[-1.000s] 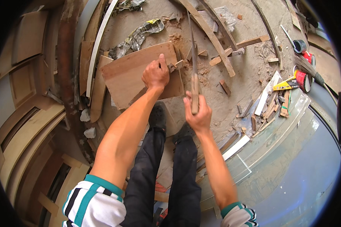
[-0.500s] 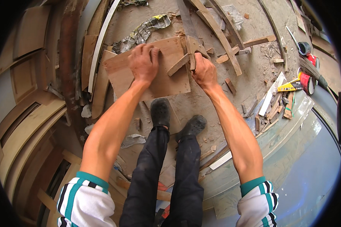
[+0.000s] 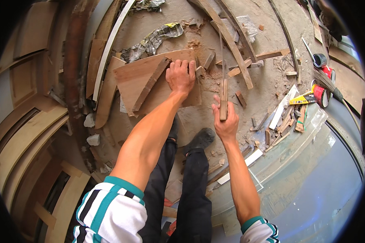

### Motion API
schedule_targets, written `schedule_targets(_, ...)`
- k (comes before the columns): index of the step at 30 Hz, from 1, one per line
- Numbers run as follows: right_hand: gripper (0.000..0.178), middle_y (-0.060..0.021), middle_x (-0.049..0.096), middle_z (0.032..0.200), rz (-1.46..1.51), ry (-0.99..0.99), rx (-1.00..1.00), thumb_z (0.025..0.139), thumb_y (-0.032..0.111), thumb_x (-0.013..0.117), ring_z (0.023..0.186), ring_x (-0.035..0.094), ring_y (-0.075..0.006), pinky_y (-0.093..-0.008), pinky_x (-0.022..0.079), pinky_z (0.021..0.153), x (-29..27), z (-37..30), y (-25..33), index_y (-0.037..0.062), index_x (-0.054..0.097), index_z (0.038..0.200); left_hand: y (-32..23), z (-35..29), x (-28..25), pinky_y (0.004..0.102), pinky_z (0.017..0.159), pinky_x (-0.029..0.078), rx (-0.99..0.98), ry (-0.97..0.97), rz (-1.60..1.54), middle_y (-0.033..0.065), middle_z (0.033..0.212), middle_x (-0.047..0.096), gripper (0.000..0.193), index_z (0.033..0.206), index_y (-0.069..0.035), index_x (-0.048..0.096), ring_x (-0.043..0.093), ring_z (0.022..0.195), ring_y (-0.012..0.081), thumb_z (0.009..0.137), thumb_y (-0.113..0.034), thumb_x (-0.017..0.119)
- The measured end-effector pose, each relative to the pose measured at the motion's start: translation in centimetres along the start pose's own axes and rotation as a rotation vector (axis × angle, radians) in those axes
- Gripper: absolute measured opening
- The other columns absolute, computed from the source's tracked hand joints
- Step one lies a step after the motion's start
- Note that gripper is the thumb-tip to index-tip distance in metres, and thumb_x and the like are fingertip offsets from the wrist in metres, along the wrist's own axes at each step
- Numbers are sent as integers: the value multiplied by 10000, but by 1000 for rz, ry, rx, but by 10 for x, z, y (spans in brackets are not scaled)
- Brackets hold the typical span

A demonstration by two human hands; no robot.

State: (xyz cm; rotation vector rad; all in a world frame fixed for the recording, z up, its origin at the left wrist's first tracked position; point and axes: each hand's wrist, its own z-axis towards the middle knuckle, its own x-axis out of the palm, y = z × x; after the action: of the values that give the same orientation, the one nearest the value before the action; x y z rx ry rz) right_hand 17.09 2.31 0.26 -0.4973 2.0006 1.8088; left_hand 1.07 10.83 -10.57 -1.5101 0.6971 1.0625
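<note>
A handsaw [image 3: 223,91] with a wooden handle stands edge-on in my right hand [image 3: 226,123]. Its thin blade points away from me, apart from the board. Some fingers of that hand are loosely spread around the handle. My left hand [image 3: 181,77] is curled over the right part of a flat wooden board [image 3: 127,77]. A short pale end of wood [image 3: 199,71] pokes out beside its fingertips; the rest is hidden under the hand. To the left of this hand a dark wooden strip [image 3: 152,84] lies slantwise across the board.
Sawdust and a small wood block [image 3: 209,60] lie just beyond the board. Long wooden strips [image 3: 231,38] cross the floor ahead. At right are scrap wood [image 3: 288,121], a brush [image 3: 327,82], a red can [image 3: 321,96] and a glass sheet [image 3: 296,174]. Wooden panels [image 3: 32,133] stand at left.
The saw has come away from the board, back toward me and to the right. My left hand has moved right across the board, uncovering the dark strip.
</note>
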Motion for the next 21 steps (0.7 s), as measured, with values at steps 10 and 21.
schedule_targets(10,376,-9,528,577,461,55,445,961,368,622,501,519,-96,-254,404,488,-35,-70,53,-5,617,910,-10,-10,-8,461,744,524,-100,32,-153,77,933,695,295,1023,-115,662,675,898,320,981,-396,581)
schedule_targets(21,251,-68,553,588,363,81,472,946,235,574,514,559,-158,-313,433,509,-53,-78,67,-2,629,884,-14,-6,-59,412,787,556,-38,431,-93,151,998,733,276,1091,-128,765,705,893,356,876,-298,735)
